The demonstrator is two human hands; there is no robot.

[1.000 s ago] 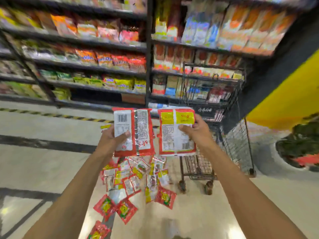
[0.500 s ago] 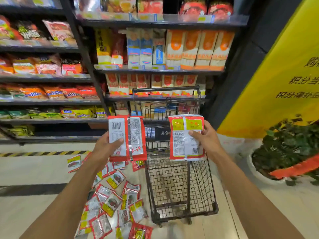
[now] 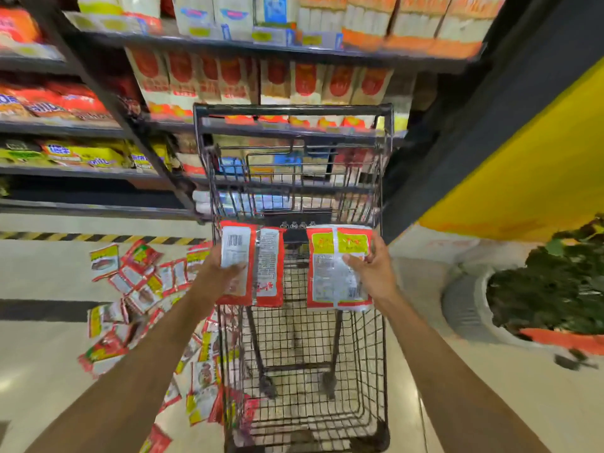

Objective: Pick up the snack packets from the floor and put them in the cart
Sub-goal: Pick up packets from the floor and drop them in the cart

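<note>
My left hand (image 3: 219, 273) grips a red packet with a barcode (image 3: 261, 266), held upright over the left side of the black wire cart (image 3: 294, 111). My right hand (image 3: 372, 271) grips a red and yellow packet (image 3: 330, 279) over the cart's right side. Both packets hang above the open basket, whose mesh bottom (image 3: 310, 338) shows nothing lying in it. Several red, yellow and silver snack packets (image 3: 137, 289) lie scattered on the floor to the left of the cart.
Store shelves (image 3: 98, 125) packed with goods stand behind and left of the cart. A dark pillar and yellow sign (image 3: 523, 165) rise on the right. A potted plant (image 3: 555, 289) sits on the floor at right. A hazard stripe (image 3: 81, 237) runs along the shelf base.
The view has closed in on the cart. Both hands carried their packets forward from beside the floor pile until they hang over the basket. The grips are unchanged.
</note>
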